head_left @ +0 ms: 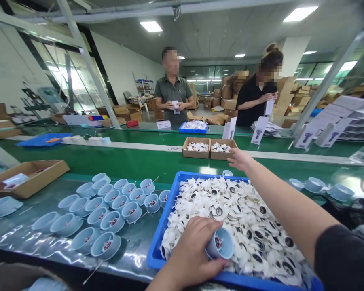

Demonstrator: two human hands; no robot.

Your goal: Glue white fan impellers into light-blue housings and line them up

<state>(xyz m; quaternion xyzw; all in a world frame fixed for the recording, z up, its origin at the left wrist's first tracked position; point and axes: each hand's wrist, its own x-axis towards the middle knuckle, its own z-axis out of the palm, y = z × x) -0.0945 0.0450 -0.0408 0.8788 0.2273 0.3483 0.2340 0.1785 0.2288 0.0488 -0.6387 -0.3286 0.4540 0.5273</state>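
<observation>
My left hand [191, 247] is closed round a pale blue cup-shaped part [221, 243], held on its side over the blue tray [157, 250] full of white fan-like parts [245, 218]. My right hand [239, 159] reaches forward past the tray's far edge, fingers spread and holding nothing, just above a single pale blue cup [227, 173] on the green conveyor belt [133, 159]. Several more pale blue cups [109, 210] stand open side up on the shiny bench to the left of the tray.
Two small cardboard boxes [209, 147] of white parts sit on the belt beyond my right hand. A flat cardboard box [27, 178] lies at the left. More blue cups [315, 185] stand at right. Two people stand across the line, holding small items; cartons are stacked behind them.
</observation>
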